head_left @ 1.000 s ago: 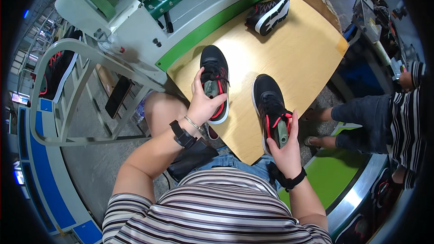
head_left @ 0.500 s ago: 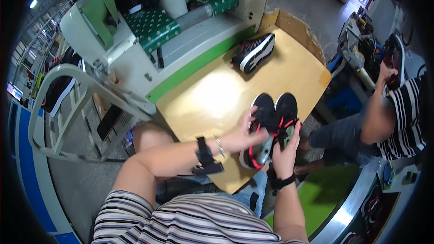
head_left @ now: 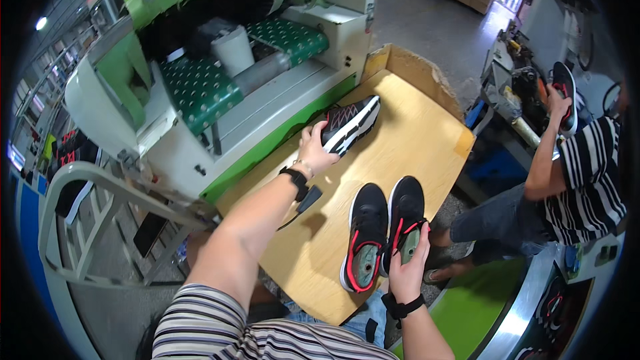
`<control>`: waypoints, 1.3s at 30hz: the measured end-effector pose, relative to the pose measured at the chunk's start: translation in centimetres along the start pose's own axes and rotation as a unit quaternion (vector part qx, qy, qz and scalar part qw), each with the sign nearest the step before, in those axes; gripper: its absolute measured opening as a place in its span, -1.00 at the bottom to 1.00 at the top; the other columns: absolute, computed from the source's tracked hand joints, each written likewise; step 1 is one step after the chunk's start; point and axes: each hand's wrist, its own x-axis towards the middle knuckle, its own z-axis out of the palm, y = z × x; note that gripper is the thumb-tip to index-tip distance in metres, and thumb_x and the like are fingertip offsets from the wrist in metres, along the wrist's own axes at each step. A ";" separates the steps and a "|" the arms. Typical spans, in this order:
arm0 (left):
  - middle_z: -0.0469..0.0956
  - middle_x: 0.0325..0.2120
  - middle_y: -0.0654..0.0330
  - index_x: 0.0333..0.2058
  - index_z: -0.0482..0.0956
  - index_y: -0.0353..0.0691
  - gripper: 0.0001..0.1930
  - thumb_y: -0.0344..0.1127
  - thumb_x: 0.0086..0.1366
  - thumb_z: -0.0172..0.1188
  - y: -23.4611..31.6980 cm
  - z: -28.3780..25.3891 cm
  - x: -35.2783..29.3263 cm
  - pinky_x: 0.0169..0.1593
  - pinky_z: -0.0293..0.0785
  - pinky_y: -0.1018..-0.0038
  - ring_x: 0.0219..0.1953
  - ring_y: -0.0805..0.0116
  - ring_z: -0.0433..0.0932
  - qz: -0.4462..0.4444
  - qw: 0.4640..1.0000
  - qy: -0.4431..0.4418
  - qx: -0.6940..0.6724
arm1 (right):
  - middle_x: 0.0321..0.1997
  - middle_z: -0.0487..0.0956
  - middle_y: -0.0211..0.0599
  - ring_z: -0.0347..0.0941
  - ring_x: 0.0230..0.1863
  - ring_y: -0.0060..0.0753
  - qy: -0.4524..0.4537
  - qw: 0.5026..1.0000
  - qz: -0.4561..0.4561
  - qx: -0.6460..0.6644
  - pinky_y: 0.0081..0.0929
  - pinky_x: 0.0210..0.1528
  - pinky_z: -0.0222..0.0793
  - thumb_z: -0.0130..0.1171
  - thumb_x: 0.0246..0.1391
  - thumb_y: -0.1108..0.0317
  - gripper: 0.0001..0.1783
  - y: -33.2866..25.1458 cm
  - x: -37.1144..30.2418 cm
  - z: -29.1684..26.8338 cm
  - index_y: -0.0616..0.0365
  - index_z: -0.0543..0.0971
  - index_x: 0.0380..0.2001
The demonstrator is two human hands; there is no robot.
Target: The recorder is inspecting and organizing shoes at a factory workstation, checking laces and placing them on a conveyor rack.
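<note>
White-and-green machine (head_left: 267, 103) with a dotted dark green belt (head_left: 200, 97), standing beyond a pale, wood-grained tabletop (head_left: 313, 253). Left forearm (head_left: 250, 227), bare below a striped sleeve, extends forward and rightward across it. One black shoe with a white sole (head_left: 351, 127) lies sideways near the machine, sole facing rightward; two black shoes with red linings (head_left: 368, 217) stand upright, side by side, at the tabletop's near right. Left hand (head_left: 317, 152): fingers curled around the sideways shoe's near end. Right hand (head_left: 408, 270): thumb and fingers astride the right-hand upright shoe's heel; its pressure cannot be told. Black strap (head_left: 297, 183) encircles the left wrist.
</note>
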 end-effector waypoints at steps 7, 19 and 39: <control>0.13 0.34 0.02 0.25 0.48 0.34 -0.22 -0.17 -0.04 0.49 -3.3 -10.3 -24.0 0.17 0.34 0.14 0.20 -0.04 0.27 0.357 0.878 0.083 0.307 | 0.51 0.10 0.20 -0.01 0.54 0.21 0.005 1.000 -0.017 0.007 -0.12 0.54 -0.12 0.06 0.07 0.65 -0.08 0.7 -0.3 0.6 0.22 -0.01 0.50; 0.19 0.31 -0.17 0.46 0.05 -0.12 -0.25 -0.29 0.37 0.16 2.6 -12.2 -27.5 0.34 0.30 0.23 0.31 -0.15 0.32 0.085 0.987 -0.130 -0.046 | 0.53 0.05 0.18 0.00 0.53 0.17 -0.007 0.999 -0.016 0.029 -0.15 0.54 -0.09 0.05 0.05 0.67 -0.01 0.5 -1.8 0.5 0.13 -0.08 0.53; 0.52 -0.15 0.05 -0.08 0.63 -0.26 -0.69 -0.55 0.15 0.24 2.3 -13.4 -27.9 -0.07 0.55 0.28 -0.19 0.11 0.60 0.327 0.932 -0.135 0.074 | 0.52 0.08 0.15 0.02 0.53 0.15 0.010 0.999 0.001 0.039 -0.15 0.53 -0.06 0.06 0.06 0.67 -0.04 0.5 -2.2 0.9 0.13 -0.03 0.52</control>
